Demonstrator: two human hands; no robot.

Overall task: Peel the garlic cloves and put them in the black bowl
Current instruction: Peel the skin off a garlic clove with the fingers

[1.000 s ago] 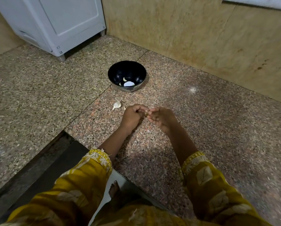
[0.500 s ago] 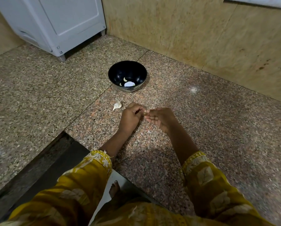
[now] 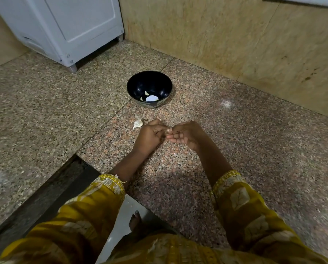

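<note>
A black bowl (image 3: pixel 149 88) stands on the granite counter, with two peeled cloves (image 3: pixel 146 92) and a bright white patch at its bottom. My left hand (image 3: pixel 149 136) and my right hand (image 3: pixel 186 134) meet just in front of the bowl, low over the counter. Between their fingertips they pinch a small garlic clove (image 3: pixel 168 130), mostly hidden by the fingers. An unpeeled garlic clove (image 3: pixel 138 123) lies on the counter just left of my left hand.
A grey-white appliance (image 3: pixel 67 29) stands at the back left on short feet. A beige tiled wall (image 3: pixel 235 40) runs behind the bowl. The counter's front edge (image 3: pixel 77 159) drops off at lower left, with a foot (image 3: pixel 134 221) below.
Both hands stay together on the clove, shifting slightly lower and nearer the counter; the fingers have worked a little at the clove. Bowl and loose clove have not moved.
</note>
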